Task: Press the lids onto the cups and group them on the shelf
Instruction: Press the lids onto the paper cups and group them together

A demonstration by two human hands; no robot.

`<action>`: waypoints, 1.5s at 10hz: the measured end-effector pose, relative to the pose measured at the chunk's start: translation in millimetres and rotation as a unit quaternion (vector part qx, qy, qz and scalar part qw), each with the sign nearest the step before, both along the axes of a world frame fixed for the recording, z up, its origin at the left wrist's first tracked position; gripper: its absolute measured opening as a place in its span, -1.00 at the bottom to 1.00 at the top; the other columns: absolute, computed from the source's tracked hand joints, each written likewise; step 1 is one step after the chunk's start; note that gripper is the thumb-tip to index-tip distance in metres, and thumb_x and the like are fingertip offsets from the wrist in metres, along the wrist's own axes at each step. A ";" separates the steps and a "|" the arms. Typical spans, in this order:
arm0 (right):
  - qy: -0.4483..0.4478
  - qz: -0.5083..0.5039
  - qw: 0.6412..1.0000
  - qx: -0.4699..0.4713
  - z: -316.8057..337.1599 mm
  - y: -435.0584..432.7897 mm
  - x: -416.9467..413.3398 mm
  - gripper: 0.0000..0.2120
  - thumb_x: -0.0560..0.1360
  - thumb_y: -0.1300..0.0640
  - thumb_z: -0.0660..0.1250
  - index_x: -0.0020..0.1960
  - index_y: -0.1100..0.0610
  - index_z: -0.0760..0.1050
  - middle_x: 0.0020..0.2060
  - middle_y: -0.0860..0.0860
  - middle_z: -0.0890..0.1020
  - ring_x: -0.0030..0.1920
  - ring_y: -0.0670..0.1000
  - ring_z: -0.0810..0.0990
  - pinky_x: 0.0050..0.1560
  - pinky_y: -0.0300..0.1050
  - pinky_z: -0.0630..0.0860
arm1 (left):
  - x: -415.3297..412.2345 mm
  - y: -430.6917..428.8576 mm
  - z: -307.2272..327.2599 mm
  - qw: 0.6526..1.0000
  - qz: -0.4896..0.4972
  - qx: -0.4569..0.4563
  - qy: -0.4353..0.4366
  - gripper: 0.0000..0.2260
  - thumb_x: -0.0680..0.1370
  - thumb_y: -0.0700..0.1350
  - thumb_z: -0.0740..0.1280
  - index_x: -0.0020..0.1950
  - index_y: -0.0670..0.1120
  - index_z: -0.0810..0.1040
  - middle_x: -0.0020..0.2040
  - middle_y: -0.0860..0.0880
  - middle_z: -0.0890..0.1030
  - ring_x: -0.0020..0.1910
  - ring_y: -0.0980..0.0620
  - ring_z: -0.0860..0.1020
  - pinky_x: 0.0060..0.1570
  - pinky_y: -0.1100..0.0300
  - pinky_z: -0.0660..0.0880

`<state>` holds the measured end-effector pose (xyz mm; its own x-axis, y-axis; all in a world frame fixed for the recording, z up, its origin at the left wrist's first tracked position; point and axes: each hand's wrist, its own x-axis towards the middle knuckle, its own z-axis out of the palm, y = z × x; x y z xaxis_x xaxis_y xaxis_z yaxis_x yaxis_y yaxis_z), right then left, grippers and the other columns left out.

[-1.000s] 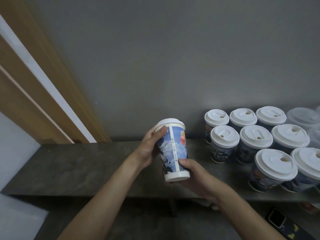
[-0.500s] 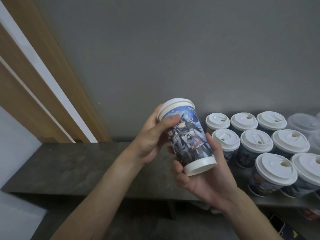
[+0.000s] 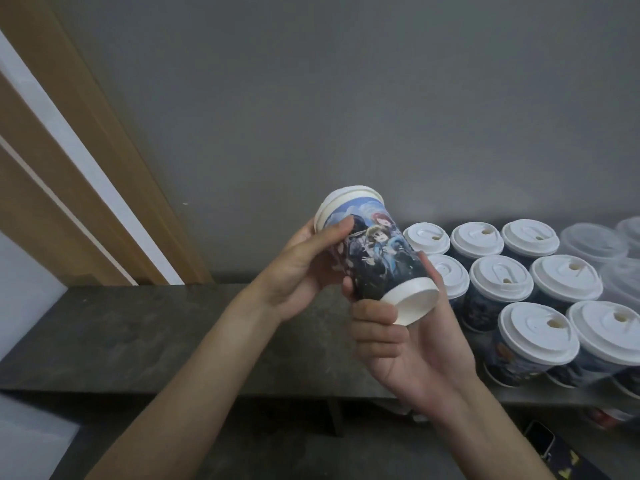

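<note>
White lid [image 3: 349, 197] on a printed cup [image 3: 377, 258], held tilted in both hands above the dark shelf [image 3: 138, 334].
The left hand [image 3: 304, 268] grips the top part, the right hand [image 3: 408, 344] holds the base; the lidded cups [image 3: 502, 282] stand grouped at the right on the shelf.

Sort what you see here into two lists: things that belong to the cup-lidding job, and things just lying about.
Belongs to the job:
- printed cup, tilted, held in the left hand and right hand
- its white lid
- lidded cups grouped on the shelf

Just lying about:
- clear plastic lids at the far right
- phone below the shelf
</note>
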<state>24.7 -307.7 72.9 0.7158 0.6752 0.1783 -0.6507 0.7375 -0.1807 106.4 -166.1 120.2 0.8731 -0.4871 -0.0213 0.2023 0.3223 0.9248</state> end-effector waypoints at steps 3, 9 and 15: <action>-0.010 -0.150 0.967 -0.206 0.6 -3.6 -2.8 -0.32 0.24 -0.28 0.63 0.13 0.20 0.67 -0.17 0.19 0.62 -0.31 0.03 0.58 -0.33 -0.14 0.59 | 10.2 4.2 16.3 0.977 -0.002 0.114 -0.179 -0.51 0.44 -0.20 0.49 0.34 -0.15 0.47 0.02 -0.07 0.65 -0.03 -0.01 0.64 -0.15 0.17 0.59; -0.228 -0.485 0.460 -0.708 -1.9 1.7 -1.3 -0.35 0.38 -0.27 0.50 0.32 -0.04 0.33 0.10 -0.20 0.57 0.02 -0.22 0.63 -0.05 -0.32 0.53 | 23.9 -3.0 -13.5 0.991 0.105 0.075 -0.037 -0.25 0.32 0.19 0.50 0.40 -0.17 0.49 0.12 -0.23 0.65 0.08 -0.21 0.61 0.00 -0.06 0.57; 0.042 -0.144 0.975 -0.162 5.5 -2.1 7.3 -0.41 0.66 -0.18 0.08 0.33 0.29 0.53 -0.07 0.26 0.62 -0.24 0.12 0.59 -0.21 -0.05 0.60 | 28.8 -8.3 -2.4 0.986 0.122 0.116 -0.020 -0.45 0.35 0.25 0.46 0.18 -0.11 0.65 0.00 -0.12 0.73 -0.09 -0.05 0.69 -0.09 0.09 0.60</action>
<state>32.0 -309.9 78.3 0.8871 0.4547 -0.0791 -0.4474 0.8051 -0.3895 135.2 -174.4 117.8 0.9660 -0.2489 -0.0694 0.1059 0.1362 0.9850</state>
